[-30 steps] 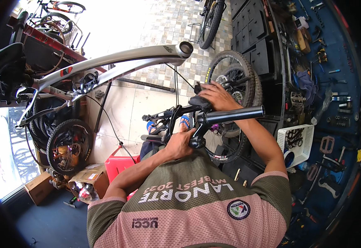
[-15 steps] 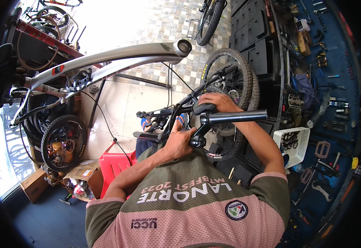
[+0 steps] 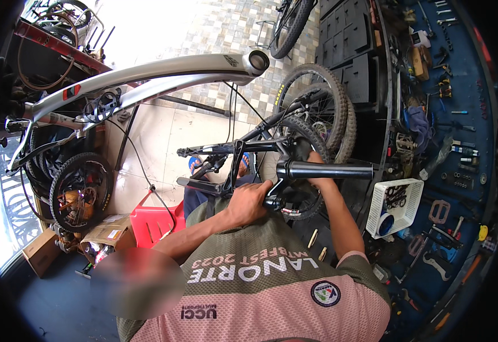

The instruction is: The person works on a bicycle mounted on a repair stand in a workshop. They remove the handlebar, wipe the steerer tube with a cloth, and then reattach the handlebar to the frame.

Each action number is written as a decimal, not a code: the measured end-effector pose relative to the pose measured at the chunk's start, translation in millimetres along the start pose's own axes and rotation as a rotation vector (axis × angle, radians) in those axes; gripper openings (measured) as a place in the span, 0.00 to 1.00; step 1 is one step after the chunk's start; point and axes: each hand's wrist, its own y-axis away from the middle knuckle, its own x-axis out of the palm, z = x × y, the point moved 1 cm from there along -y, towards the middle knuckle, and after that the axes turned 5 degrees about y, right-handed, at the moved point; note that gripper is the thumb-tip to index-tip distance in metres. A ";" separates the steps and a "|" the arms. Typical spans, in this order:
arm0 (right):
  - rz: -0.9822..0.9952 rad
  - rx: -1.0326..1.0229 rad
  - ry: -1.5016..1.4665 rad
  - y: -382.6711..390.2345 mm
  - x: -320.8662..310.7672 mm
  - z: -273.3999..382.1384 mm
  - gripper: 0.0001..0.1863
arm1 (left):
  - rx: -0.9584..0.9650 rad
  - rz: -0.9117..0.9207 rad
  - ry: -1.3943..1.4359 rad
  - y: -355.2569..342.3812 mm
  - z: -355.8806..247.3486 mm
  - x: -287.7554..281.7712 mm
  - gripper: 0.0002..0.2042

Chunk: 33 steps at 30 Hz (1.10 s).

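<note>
A black bicycle handlebar [image 3: 294, 165] with its stem sits at the centre of the frame, its right end a smooth black grip [image 3: 331, 170] running toward the right, its left end bare and reaching toward the middle left. Thin black cables trail from it.

Two hands work on it. The left hand [image 3: 250, 200], just below centre, is curled shut around the clamp area beneath the bar. The right hand [image 3: 316, 174] lies over the bar beside the grip; most of it is hidden behind the bar, so how far it is closed cannot be told.

One silver bike frame [image 3: 146, 77] arcs across the upper left. Two knobby wheels [image 3: 323, 108] stand behind the bar. One white basket [image 3: 397, 206] is at the right, and one red plastic stool [image 3: 155, 223] at the lower left.
</note>
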 end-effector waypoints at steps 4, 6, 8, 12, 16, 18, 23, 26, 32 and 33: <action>0.129 -0.105 -1.030 22.1 -22.2 -24.7 0.32 | 0.014 -0.025 0.015 3.8 2.5 -0.2 0.22; 0.228 -0.136 -1.398 34.6 -32.8 -2.9 0.37 | 0.023 -0.002 -0.004 2.9 1.3 -2.2 0.21; 0.272 -0.223 -1.462 35.2 -26.5 24.0 0.42 | 0.039 0.027 -0.041 3.3 -1.3 -4.2 0.21; 0.360 -0.295 -1.343 37.6 -18.6 54.1 0.36 | 0.125 0.019 -0.103 2.6 3.5 -4.6 0.21; 0.493 -0.138 -0.739 32.6 -56.8 14.0 0.20 | 0.156 0.005 -0.160 2.3 6.9 -12.8 0.20; 0.450 -0.097 -0.809 30.3 -55.0 11.5 0.18 | 0.164 -0.002 -0.165 1.9 6.1 -16.7 0.19; -0.073 -0.476 -0.580 20.9 -20.0 63.6 0.24 | 0.231 0.007 -0.151 -6.5 9.7 -13.5 0.19; -0.121 -0.381 -0.567 8.4 -9.3 57.4 0.22 | 0.232 0.008 -0.176 -5.7 9.4 -14.7 0.19; -0.407 -0.316 -0.062 -5.1 -6.7 59.2 0.28 | 0.216 0.084 -0.200 -6.8 22.4 -3.9 0.18; -0.434 -0.259 -0.012 -5.1 -7.3 56.2 0.29 | 0.206 0.099 -0.210 -6.6 23.1 -2.9 0.19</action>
